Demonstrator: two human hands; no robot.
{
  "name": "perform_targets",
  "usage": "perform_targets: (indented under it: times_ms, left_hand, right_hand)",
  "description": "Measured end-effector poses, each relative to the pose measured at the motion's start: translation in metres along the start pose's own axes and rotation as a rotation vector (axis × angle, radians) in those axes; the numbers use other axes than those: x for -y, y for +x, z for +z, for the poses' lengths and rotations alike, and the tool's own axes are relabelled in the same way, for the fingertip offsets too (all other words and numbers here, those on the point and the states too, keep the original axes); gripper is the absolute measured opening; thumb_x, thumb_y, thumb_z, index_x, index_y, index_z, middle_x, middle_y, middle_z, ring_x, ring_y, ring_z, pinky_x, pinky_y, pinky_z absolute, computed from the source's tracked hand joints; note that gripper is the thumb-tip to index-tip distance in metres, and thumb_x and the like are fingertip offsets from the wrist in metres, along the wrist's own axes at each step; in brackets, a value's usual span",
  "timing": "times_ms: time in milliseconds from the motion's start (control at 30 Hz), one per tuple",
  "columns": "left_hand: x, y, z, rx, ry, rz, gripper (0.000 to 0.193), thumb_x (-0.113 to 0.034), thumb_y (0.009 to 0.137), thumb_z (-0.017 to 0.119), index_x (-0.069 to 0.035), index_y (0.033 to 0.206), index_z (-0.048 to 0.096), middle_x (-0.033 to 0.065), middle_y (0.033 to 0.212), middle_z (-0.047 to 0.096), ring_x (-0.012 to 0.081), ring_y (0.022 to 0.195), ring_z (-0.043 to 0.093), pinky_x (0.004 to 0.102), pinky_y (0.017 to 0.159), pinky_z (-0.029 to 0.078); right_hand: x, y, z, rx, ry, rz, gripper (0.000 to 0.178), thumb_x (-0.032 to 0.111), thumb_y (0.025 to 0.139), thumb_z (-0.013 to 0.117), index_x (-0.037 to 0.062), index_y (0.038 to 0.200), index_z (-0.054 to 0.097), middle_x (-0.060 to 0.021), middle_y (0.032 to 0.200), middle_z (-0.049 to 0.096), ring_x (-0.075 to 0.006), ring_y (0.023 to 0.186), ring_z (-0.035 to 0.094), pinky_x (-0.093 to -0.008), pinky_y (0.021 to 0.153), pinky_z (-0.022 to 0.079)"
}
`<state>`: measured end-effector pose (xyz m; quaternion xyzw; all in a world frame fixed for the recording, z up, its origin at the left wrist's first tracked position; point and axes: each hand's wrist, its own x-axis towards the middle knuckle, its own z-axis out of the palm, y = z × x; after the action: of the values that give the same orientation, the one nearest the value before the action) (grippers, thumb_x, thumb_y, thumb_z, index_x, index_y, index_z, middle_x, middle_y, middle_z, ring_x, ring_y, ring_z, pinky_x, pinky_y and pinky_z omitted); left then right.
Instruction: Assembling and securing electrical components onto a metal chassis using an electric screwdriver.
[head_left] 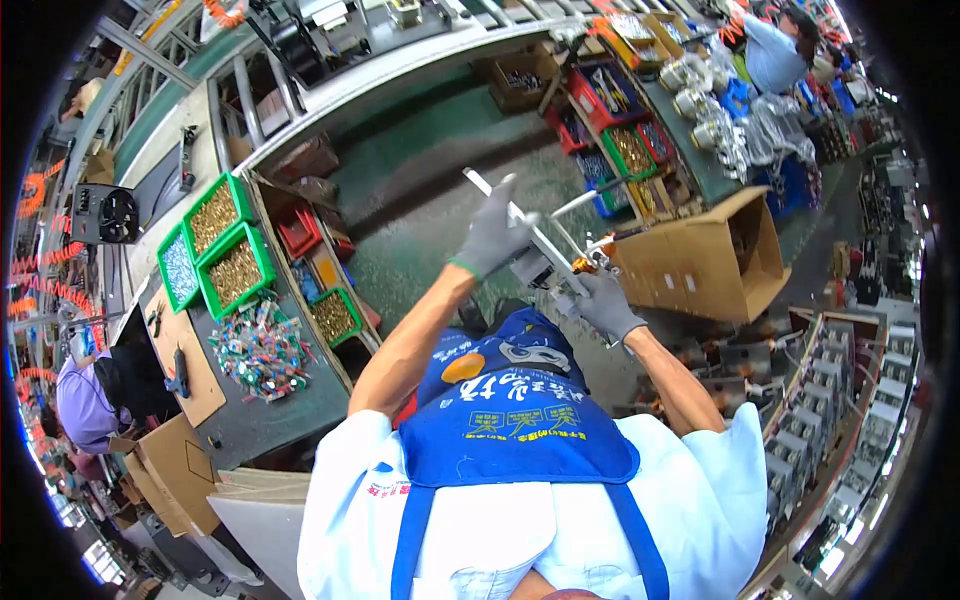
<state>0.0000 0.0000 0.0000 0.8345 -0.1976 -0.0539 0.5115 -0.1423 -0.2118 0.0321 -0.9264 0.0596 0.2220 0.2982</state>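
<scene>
In front of my blue apron I hold a metal assembly [545,245] with long silver bars, a grey block-like body and a small orange part near its right end. My left hand [495,235], in a grey glove, is closed around the long bar toward its upper left end. The gloved right hand [605,305] grips the grey body at the lower right. A thinner silver rod [575,205] sticks out at an angle between the hands. The exact kind of assembly is too small to make out, and my fingers hide parts of it.
Green bins [215,215] of brass and silver small parts stand on the left bench, beside a heap of coloured parts [262,350] and a power screwdriver [178,375]. To the right are an open cardboard box [700,260], racks of metal units [815,400] and a co-worker [775,55].
</scene>
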Motion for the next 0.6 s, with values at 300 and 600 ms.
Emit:
perform_targets:
  times_ms: [300, 600]
  left_hand:
    - [-0.093, 0.168, 0.007, 0.380, 0.263, -0.133, 0.028, -0.026, 0.088, 0.053, -0.001, 0.090, 0.066, 0.0238, 0.088, 0.066, 0.0387, 0.084, 0.065, 0.0457, 0.076, 0.051]
    - [-0.036, 0.270, -0.123, -0.111, -0.002, 0.241, 0.060, -0.027, 0.080, 0.066, 0.002, 0.129, 0.047, 0.0257, 0.134, 0.044, 0.0377, 0.127, 0.041, 0.0425, 0.105, 0.036]
  right_hand:
    - [0.039, 0.201, -0.057, 0.220, 0.039, -0.370, 0.055, 0.024, 0.084, 0.064, 0.0106, 0.133, 0.043, -0.0108, 0.135, 0.046, -0.0212, 0.124, 0.042, -0.0376, 0.109, 0.028]
    - [0.080, 0.377, -0.100, 0.161, -0.316, -0.727, 0.028, 0.016, 0.074, 0.059, 0.0003, 0.097, 0.063, -0.0237, 0.087, 0.063, -0.0379, 0.082, 0.062, -0.0444, 0.073, 0.048]
